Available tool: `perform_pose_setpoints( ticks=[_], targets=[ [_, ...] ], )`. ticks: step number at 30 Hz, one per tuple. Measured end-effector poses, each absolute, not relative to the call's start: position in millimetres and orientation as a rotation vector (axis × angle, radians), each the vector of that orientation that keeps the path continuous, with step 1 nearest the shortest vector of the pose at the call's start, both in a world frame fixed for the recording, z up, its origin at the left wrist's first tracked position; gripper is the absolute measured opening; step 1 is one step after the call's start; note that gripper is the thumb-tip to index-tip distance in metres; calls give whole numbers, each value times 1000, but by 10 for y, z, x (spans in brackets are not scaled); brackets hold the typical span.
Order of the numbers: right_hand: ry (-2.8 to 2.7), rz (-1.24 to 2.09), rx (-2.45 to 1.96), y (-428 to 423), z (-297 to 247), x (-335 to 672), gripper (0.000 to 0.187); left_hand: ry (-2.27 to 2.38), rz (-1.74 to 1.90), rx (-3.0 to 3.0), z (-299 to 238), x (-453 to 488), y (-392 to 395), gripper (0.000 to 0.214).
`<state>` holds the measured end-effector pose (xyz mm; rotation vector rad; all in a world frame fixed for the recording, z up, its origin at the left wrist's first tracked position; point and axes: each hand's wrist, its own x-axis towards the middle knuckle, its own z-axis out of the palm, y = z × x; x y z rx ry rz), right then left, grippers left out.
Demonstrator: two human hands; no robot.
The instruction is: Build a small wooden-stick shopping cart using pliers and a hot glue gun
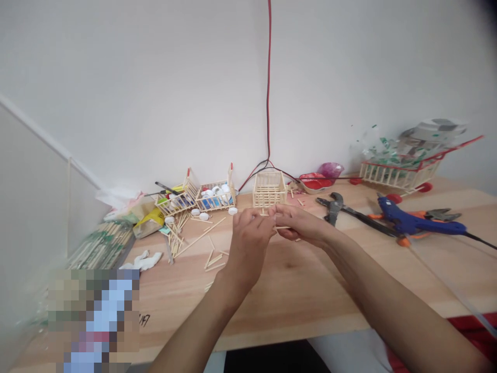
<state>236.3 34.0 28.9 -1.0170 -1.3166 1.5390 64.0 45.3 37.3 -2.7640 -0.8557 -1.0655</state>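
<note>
My left hand [248, 243] and my right hand [298, 225] meet above the middle of the wooden table [295, 290]. Both pinch a thin wooden stick [280, 227] between their fingertips, fingers closed around it. Just behind the hands stands a small open basket built of wooden sticks [269, 189]. Loose sticks [212, 256] lie scattered on the table left of my left hand.
Two stick baskets with white caps [202, 197] sit at the back left. A blue glue gun [415, 223], pliers [341, 207] and a stick cart with red wheels [399, 173] lie right. A red cable [268, 103] hangs down the wall. A bundle of sticks [103, 246] lies far left.
</note>
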Motion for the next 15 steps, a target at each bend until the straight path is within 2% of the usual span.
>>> perform_pose_setpoints(
  ticks=[4, 7, 12, 15],
  targets=[
    [-1282, 1414, -1079, 385, 243, 2413, 36, -837, -1082, -2801, 385, 700, 510, 10],
    [-1248, 1185, -1232, 430, 262, 2477, 45, -937, -1134, -2859, 391, 716, 569, 12],
    [-1429, 650, -1389, 265, 579, 2589, 39, -1180, -1440, -3021, 446, 681, 631, 11],
    [-1502, 236, -1569, -25, 809, 2704, 30, -1411, -1480, -3097, 486, 639, 642, 12]
  ],
)
